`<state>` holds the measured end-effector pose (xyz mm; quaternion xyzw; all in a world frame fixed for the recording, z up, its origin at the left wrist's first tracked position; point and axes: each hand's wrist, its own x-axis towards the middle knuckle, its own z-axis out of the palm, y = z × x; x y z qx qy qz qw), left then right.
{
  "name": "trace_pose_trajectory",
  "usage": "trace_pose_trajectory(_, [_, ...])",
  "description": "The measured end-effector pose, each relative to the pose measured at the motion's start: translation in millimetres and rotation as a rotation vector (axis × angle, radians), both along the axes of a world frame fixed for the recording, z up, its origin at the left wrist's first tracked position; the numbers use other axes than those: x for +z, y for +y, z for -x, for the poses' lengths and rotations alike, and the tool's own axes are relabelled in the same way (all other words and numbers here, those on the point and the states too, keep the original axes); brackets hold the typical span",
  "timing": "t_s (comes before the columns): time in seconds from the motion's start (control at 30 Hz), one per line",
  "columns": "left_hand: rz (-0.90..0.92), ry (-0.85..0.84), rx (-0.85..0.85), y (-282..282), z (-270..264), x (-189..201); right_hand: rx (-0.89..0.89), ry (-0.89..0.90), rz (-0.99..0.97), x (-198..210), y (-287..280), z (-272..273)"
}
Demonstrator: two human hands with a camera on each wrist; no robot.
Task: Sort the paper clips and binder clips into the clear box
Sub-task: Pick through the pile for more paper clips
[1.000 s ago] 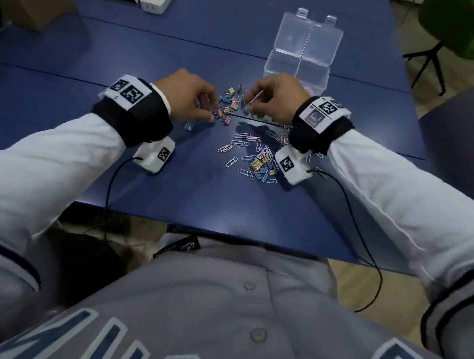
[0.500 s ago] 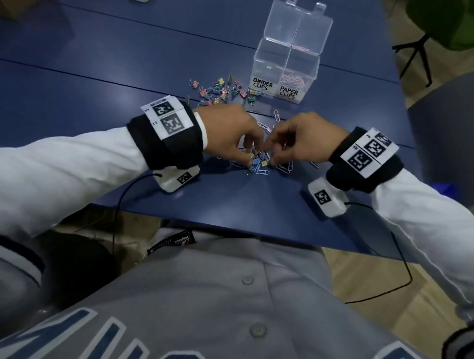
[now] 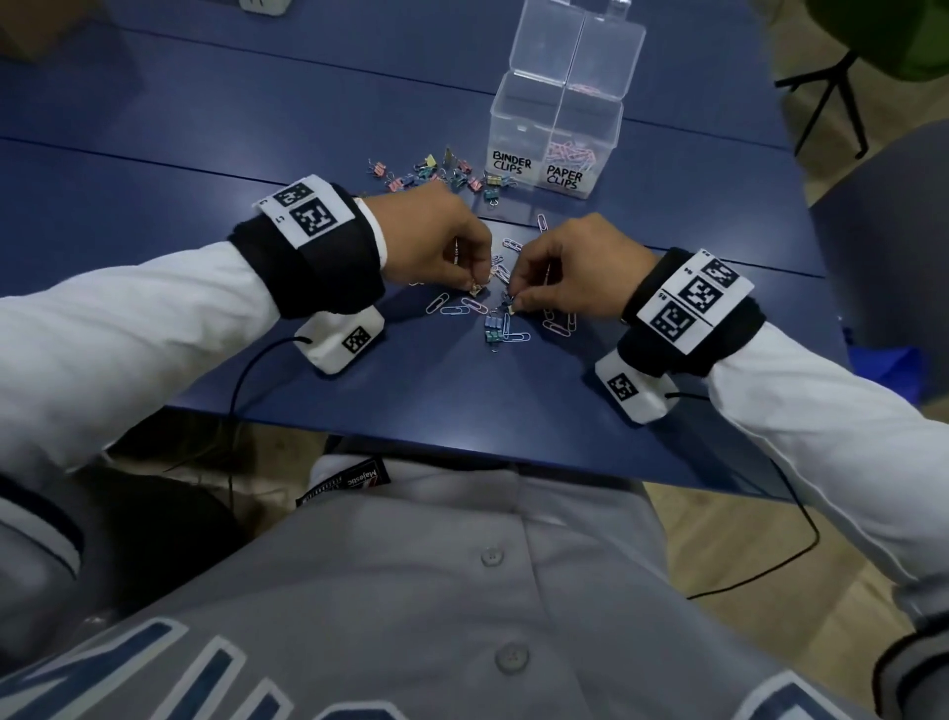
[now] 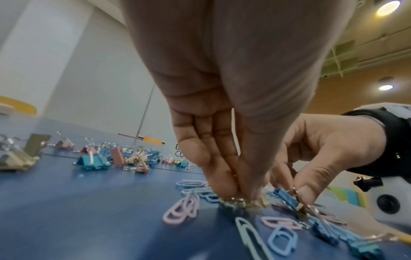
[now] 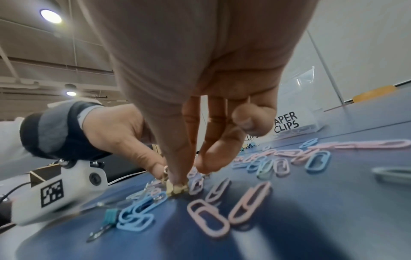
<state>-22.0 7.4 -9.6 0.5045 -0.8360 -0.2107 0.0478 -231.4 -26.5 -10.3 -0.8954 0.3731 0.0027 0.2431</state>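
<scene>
The clear box (image 3: 557,110) stands at the back with its lid up; pink paper clips lie in the side labelled PAPER CLIPS (image 3: 565,177). A pile of coloured binder clips (image 3: 441,173) lies left of the box. Nearer me, paper clips (image 3: 452,308) and blue binder clips (image 3: 494,329) are scattered. My left hand (image 3: 476,285) (image 4: 240,195) pinches a small gold binder clip (image 4: 242,204) on the table. Just to its right, my right hand (image 3: 513,303) (image 5: 184,177) pinches another gold binder clip (image 5: 175,190).
The blue table (image 3: 205,128) ends at its front edge (image 3: 462,442) close to my body. Black cables hang off that edge from both wrist units. A dark chair (image 3: 883,231) stands to the right, and a white device (image 3: 262,4) sits at the far edge.
Both hands have drawn back from the binder clip pile by the box to the nearer mixed scatter, where their fingertips have closed on small clips.
</scene>
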Motion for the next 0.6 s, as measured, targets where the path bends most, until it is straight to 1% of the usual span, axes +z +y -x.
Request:
trace_pose_trajectory(0.13, [-0.039,0.044,0.042,4,-3,1,-0.024,-0.045,-0.022,7,-2,1])
trace_pose_trajectory(0.3, [-0.065,0.128,0.128,4,-6,5,-0.109,-0.143,-0.226,15,-8,4])
trace_pose_trajectory(0.43, [-0.074,0.180,0.190,1,-9,7,-0.142,-0.198,-0.310,13,-13,3])
trace_pose_trajectory(0.6, [-0.074,0.137,0.213,-3,-6,8,-0.166,-0.285,-0.382,7,-18,3])
